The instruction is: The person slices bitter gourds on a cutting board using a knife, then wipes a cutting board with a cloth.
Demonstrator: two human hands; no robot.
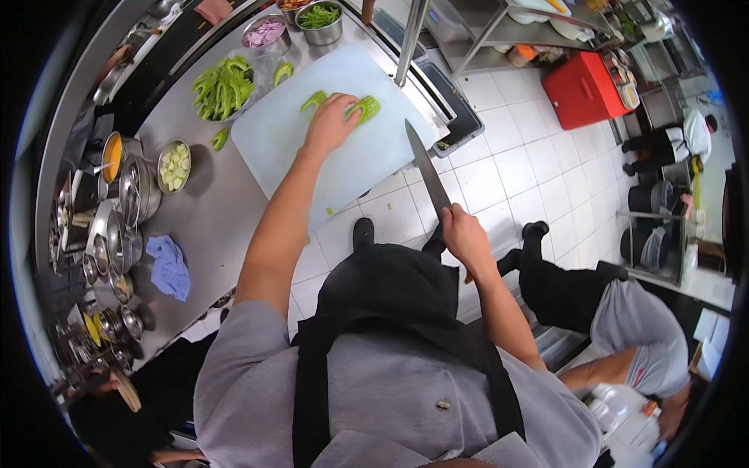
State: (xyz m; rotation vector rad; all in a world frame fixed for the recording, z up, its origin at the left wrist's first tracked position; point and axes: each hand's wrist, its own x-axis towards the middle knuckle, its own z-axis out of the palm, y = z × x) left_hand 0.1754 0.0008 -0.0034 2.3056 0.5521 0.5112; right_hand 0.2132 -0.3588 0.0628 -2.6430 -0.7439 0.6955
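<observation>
On the white cutting board (273, 148), my left hand (331, 125) rests with its fingers on a green ridged vegetable piece (367, 109). Another green piece (314, 101) lies just left of those fingers. The handle of a large knife (427, 175) is wrapped in my right hand (466, 234), off the board's right side, with the blade pointing up and its tip near the board's edge. A pile of cut green vegetable (224, 87) lies at the board's upper left, with one more piece (282, 73) beside it.
Bowls of purple slices (264, 33), chopped greens (319, 15) and pale green chunks (174, 165) stand around the board. A blue cloth (168, 267) and metal pots (134, 191) are at left. A grey bin (468, 117) is beyond the board. Other people stand at right and lower left.
</observation>
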